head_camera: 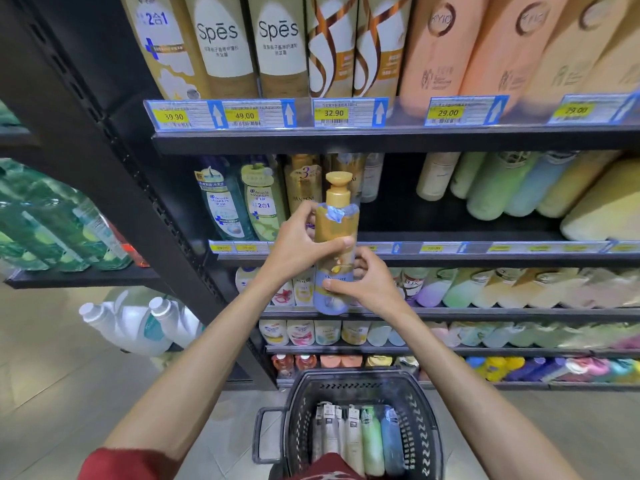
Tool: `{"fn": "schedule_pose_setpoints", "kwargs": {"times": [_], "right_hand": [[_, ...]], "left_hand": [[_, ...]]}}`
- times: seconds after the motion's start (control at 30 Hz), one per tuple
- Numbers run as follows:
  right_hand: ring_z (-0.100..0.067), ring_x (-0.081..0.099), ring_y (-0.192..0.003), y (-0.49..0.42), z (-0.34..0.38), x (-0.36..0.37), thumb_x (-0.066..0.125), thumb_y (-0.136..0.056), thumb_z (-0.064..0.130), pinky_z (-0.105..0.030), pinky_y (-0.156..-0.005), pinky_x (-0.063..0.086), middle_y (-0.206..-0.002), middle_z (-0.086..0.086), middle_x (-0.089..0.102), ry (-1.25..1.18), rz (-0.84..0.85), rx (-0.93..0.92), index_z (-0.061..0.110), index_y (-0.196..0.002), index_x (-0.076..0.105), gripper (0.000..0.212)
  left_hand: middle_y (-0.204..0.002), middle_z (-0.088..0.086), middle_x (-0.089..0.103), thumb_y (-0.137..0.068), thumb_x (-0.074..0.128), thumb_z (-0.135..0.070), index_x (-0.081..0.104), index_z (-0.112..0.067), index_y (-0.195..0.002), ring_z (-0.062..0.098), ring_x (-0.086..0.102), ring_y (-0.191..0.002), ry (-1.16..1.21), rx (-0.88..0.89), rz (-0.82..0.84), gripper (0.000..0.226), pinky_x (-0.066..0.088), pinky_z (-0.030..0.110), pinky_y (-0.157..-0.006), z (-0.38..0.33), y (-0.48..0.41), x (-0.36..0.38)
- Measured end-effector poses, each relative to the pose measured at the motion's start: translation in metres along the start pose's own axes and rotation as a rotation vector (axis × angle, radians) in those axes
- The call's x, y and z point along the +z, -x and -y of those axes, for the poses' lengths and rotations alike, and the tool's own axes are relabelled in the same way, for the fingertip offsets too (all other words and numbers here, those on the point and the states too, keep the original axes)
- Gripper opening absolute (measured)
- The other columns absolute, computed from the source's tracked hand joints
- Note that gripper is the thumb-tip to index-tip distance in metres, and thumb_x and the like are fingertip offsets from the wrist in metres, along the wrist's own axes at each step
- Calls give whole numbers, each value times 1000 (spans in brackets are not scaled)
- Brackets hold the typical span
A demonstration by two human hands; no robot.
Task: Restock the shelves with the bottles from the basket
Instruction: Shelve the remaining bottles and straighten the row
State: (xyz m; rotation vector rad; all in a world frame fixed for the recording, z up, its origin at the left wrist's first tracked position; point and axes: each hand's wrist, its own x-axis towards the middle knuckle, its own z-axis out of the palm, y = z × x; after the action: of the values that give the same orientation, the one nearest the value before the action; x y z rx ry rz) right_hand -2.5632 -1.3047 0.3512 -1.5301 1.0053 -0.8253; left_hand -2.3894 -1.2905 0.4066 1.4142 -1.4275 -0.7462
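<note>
Bottle (335, 216) is held upright in front of the shelves with one hand above the other, probably to steady it for placing. The left hand (298, 245) grips its middle and the right hand (369, 284) grips lower down. A gap (398, 216) waits at two o'clock. At six o'clock the basket (429, 431) holds one green bottle, one blue and about four pale.

Frame centre: bottle (336, 237) upright between your left hand (298, 244) and right hand (370, 285), before shelves (450, 140). Lower centre: basket (426, 427) on floor (69, 393), more bottles (353, 438) side by side inside. Lower left: jugs (131, 323).
</note>
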Motion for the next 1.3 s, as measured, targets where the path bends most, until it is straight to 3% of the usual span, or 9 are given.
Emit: {"fn": "schedule_pose_setpoints", "kwargs": {"times": [0.1,0.23,0.4,0.57,0.73,0.9,1.17,1.23,1.3], "right_hand": [[-6,72,-79,0,-4,0,94,-63,23,-16,-67,53,-91,6,75,-98,-19,33,15,-106,59,56],[-13,75,-88,1,-8,-2,90,-71,14,-18,-69,56,-95,2,77,-210,-57,80,11,-107,58,48],[-20,74,-96,-7,-8,-10,84,-76,14,-28,-75,59,-104,-5,77,-357,-156,139,11,-112,61,43],[-21,74,-97,-25,0,-22,84,-75,24,-34,-79,58,-103,-3,77,-442,-262,140,10,-114,61,47],[-18,74,-98,-40,9,-28,89,-59,39,-29,-79,59,-102,-1,77,-462,-340,123,13,-115,58,69],[-16,72,-102,-60,14,-24,88,-67,28,-43,-96,55,-106,3,76,-495,-409,75,20,-117,56,61],[-16,71,-103,-79,7,-23,91,-64,24,-43,-97,55,-108,0,75,-429,-437,49,21,-114,58,61],[-12,72,-101,-81,7,-22,92,-63,27,-37,-92,57,-108,1,75,-361,-441,52,18,-117,57,65],[-3,71,-94,-80,6,-22,93,-61,31,-22,-79,57,-104,7,74,-249,-461,38,20,-116,58,66]], "left_hand": [[-108,-1,71,-79,74,-56,59,-29,-119,15,71,-88,19,15,42,51,56,27,-79,6,-6,3],[-108,-6,69,-100,46,-55,62,-22,-121,1,63,-93,-183,116,-12,43,49,22,-76,29,-4,4],[-108,10,64,-103,54,-38,60,-8,-123,30,59,-99,-832,175,-139,37,45,40,-83,64,-2,-1],[-118,6,55,-103,48,-48,52,-16,-135,29,52,-110,-1078,158,23,45,36,37,-100,82,-2,4],[-123,6,57,-104,50,-36,46,-17,-146,28,52,-117,-1067,186,26,46,29,41,-113,91,2,6],[-110,10,60,-101,60,-28,54,-11,-142,33,56,-107,-1025,220,-13,44,35,46,-111,92,5,6],[-107,10,65,-92,73,-20,61,-8,-135,32,61,-105,-930,239,-77,47,39,51,-113,95,7,9],[-109,10,65,-93,72,-20,60,-7,-136,32,60,-108,-898,232,-80,46,36,51,-116,94,8,8],[-113,9,65,-96,68,-21,58,-8,-137,31,58,-113,-879,213,-67,44,30,49,-120,93,8,7]]}}
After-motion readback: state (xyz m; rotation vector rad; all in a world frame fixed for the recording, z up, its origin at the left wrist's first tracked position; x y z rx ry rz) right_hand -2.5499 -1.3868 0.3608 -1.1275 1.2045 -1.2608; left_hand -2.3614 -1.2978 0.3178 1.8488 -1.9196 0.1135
